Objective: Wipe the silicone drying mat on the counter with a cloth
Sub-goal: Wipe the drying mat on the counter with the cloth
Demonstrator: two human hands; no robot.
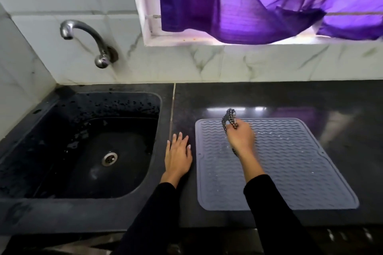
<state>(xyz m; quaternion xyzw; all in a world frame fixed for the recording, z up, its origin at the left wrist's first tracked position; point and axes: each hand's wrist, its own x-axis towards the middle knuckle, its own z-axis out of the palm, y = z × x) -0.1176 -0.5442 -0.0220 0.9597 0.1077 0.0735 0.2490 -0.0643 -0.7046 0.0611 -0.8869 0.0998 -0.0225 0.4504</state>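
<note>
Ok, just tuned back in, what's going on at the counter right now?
A person is at work on the grey silicone mat beside the sink. The right hand grips a bunched checked cloth over the mat's far left part. The left hand rests flat on the dark counter between sink and mat. Water drops still glint on the mat.

The right hand (pixel 241 137) hides most of the cloth (pixel 229 118), seemingly bunched.
</note>
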